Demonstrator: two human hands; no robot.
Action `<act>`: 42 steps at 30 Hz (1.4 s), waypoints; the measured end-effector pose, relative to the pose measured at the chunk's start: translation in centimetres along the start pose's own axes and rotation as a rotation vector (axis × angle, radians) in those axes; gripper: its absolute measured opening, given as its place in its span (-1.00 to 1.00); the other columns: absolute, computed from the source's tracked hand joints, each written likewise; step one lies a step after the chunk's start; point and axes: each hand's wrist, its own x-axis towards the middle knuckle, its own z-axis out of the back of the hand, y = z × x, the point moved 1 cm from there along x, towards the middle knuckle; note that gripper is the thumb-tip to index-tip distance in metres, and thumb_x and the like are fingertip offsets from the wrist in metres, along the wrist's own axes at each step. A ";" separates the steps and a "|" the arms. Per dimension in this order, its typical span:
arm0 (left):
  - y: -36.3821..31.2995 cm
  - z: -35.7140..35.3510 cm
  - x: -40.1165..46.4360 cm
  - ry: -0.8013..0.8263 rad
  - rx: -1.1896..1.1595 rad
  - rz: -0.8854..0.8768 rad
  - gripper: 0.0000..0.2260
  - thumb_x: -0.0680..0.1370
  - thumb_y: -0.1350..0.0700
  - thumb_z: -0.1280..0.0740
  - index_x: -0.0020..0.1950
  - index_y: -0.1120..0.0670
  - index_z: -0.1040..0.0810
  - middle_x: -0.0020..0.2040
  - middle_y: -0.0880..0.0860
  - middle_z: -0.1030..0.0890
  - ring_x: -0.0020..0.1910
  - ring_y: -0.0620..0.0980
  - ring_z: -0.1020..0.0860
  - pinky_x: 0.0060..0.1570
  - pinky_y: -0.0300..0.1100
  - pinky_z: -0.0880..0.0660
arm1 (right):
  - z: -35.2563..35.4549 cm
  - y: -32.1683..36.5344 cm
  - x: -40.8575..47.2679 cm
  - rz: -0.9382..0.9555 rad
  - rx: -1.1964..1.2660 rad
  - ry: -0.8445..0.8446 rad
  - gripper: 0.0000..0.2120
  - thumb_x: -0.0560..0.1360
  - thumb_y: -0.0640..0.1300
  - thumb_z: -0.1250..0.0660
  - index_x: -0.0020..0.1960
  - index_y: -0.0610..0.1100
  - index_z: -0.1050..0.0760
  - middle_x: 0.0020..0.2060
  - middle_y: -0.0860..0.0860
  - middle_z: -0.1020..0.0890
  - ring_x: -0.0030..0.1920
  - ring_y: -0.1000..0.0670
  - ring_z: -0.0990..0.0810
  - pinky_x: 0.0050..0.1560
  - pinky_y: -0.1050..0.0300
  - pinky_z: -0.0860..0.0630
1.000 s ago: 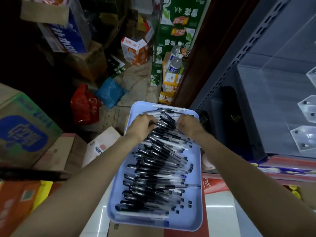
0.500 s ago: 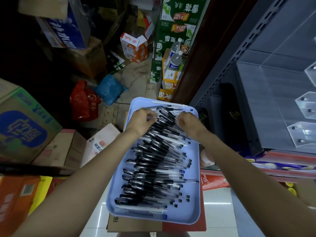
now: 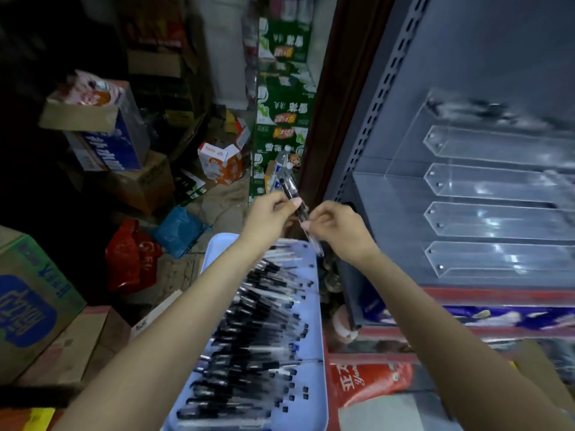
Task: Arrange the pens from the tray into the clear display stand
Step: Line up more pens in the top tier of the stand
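Note:
A light blue tray (image 3: 315, 343) lies low in the middle, piled with several clear pens with black caps (image 3: 255, 331). Above its far end, my left hand (image 3: 269, 213) and my right hand (image 3: 337, 227) both grip a small bunch of pens (image 3: 292, 194), which points up and away, tilted left. The clear display stand (image 3: 485, 194) sits on the grey shelf to the right, with several long slots that look empty. The bunch is well left of the stand.
Cardboard boxes (image 3: 105, 132) are stacked at the left, with a red bag (image 3: 130, 256) and a blue bag (image 3: 177, 228) on the floor. Green cartons (image 3: 283, 119) rise behind. A perforated shelf upright (image 3: 373, 104) stands beside the hands. Red packets (image 3: 367, 381) lie below the shelf.
Both hands have risen off the tray's far end, carrying a small bunch of pens. The view has tilted up and right, and more of the display stand shows.

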 end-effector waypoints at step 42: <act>-24.0 -34.8 14.1 -0.207 0.585 -0.636 -0.85 0.52 0.18 -0.35 0.07 0.06 -0.63 -0.12 -0.06 -0.51 -0.15 -0.14 -0.50 -0.04 -0.34 -0.38 | 48.8 -16.5 9.2 0.246 -0.334 -0.434 -0.93 0.45 -0.27 -0.39 -0.10 -0.25 -0.63 -0.15 -0.08 -0.67 -0.14 0.01 -0.59 -0.12 0.37 -0.40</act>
